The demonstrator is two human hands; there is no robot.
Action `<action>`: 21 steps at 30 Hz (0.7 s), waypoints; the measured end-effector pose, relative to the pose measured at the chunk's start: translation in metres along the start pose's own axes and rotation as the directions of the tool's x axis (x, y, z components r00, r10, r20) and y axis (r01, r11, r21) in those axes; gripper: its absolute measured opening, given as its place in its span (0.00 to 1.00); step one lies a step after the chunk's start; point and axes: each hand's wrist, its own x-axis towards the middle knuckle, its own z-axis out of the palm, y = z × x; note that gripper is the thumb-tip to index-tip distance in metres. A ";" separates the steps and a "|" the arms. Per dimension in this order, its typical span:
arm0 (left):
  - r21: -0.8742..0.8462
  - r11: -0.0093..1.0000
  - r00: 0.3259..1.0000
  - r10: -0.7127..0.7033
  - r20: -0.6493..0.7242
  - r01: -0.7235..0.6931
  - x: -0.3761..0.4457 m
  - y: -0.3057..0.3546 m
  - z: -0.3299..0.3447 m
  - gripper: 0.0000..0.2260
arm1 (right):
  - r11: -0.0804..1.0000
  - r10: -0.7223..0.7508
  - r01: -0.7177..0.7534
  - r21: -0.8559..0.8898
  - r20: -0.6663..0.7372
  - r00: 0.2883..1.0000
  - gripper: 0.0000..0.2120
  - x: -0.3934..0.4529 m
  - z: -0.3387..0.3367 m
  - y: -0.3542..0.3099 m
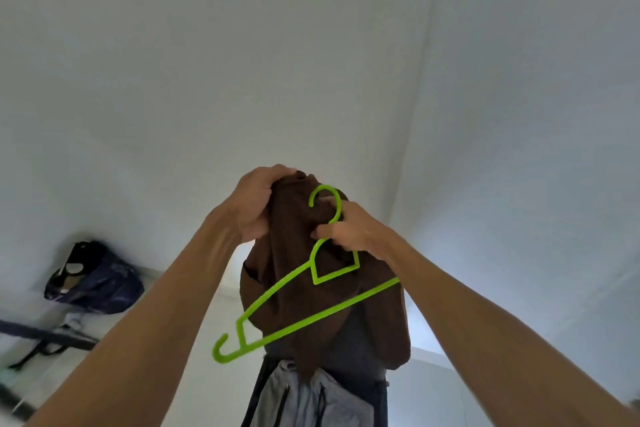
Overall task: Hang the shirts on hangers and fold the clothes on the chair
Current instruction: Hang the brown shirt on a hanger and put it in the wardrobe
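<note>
Brown shirt [294, 274] held up in front of the white wall [242, 45], bunched at the top. Left hand [258, 203] clenched around the shirt's upper edge. Right hand [346, 229] gripping the neck of a green hanger [294, 302] together with a fold of the shirt. Hanger tilted across the shirt's front, its hook above the right hand. Below the shirt, grey clothes [304, 399]. Left of the shirt, low against the wall, a dark blue bag [100, 281].
</note>
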 end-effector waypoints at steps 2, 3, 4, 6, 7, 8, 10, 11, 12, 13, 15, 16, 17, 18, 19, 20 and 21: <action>-0.024 1.000 0.997 0.001 0.081 0.001 -0.038 0.014 -0.003 0.10 | 1.000 -0.006 0.007 0.000 -0.101 0.995 0.01 -0.035 0.013 -0.025; -0.042 0.999 0.994 -0.008 0.110 0.013 -0.055 0.018 -0.006 0.11 | 1.000 -0.012 0.011 -0.004 -0.147 0.989 0.02 -0.053 0.017 -0.036; -0.066 0.997 0.990 -0.018 0.143 0.028 -0.076 0.024 -0.011 0.11 | 1.000 -0.024 0.024 -0.005 -0.208 0.978 0.03 -0.071 0.023 -0.046; -0.118 0.988 0.974 -0.069 0.214 0.096 -0.101 0.030 -0.022 0.13 | 0.997 -0.046 0.066 0.046 -0.340 0.939 0.01 -0.099 0.027 -0.063; -0.140 0.981 0.963 -0.099 0.251 0.137 -0.113 0.033 -0.029 0.14 | 0.992 -0.057 0.099 0.083 -0.400 0.915 0.03 -0.117 0.027 -0.075; -0.136 0.976 0.959 -0.133 0.248 0.171 -0.125 0.036 -0.035 0.15 | 0.985 -0.072 0.134 0.109 -0.445 0.892 0.04 -0.135 0.027 -0.086; 0.055 0.985 0.953 -0.172 0.250 0.163 -0.150 0.038 -0.044 0.11 | 0.968 -0.127 0.213 0.130 -0.477 0.870 0.06 -0.169 0.025 -0.109; 0.224 0.970 0.975 -0.132 0.180 0.090 -0.156 0.036 -0.052 0.09 | 0.958 -0.160 0.250 0.140 -0.460 0.873 0.07 -0.183 0.024 -0.119; 0.381 0.924 0.984 -0.086 0.154 0.022 -0.172 0.036 -0.048 0.10 | 0.949 -0.193 0.281 0.145 -0.439 0.877 0.10 -0.199 0.023 -0.130; 0.479 0.878 0.991 -0.036 0.125 -0.028 -0.175 0.033 -0.042 0.14 | 0.941 -0.225 0.307 0.146 -0.410 0.884 0.14 -0.212 0.023 -0.139; 0.652 0.720 0.969 0.136 0.204 -0.238 -0.190 0.031 -0.028 0.16 | 0.918 -0.275 0.358 0.171 -0.376 0.885 0.15 -0.237 0.025 -0.151; 0.714 0.632 0.953 0.169 0.253 -0.302 -0.191 0.025 -0.026 0.13 | 0.903 -0.293 0.383 0.195 -0.372 0.881 0.12 -0.247 0.024 -0.155; 0.745 0.591 0.949 0.149 0.278 -0.311 -0.188 0.017 -0.025 0.13 | 0.894 -0.308 0.400 0.203 -0.371 0.876 0.08 -0.257 0.024 -0.159; 0.714 0.655 0.960 0.066 0.273 -0.248 -0.198 0.013 -0.024 0.14 | 0.890 -0.316 0.408 0.203 -0.372 0.873 0.06 -0.268 0.022 -0.162; 0.651 0.729 0.961 0.035 0.274 -0.212 -0.203 0.006 -0.025 0.13 | 0.892 -0.324 0.410 0.189 -0.364 0.873 0.07 -0.278 0.018 -0.162; 0.559 0.806 0.964 0.052 0.260 -0.195 -0.213 0.004 -0.025 0.13 | 0.895 -0.329 0.407 0.181 -0.350 0.877 0.09 -0.286 0.014 -0.161; 0.455 0.868 0.971 0.114 0.210 -0.200 -0.221 0.004 -0.024 0.14 | 0.901 -0.329 0.399 0.167 -0.335 0.883 0.11 -0.295 0.008 -0.158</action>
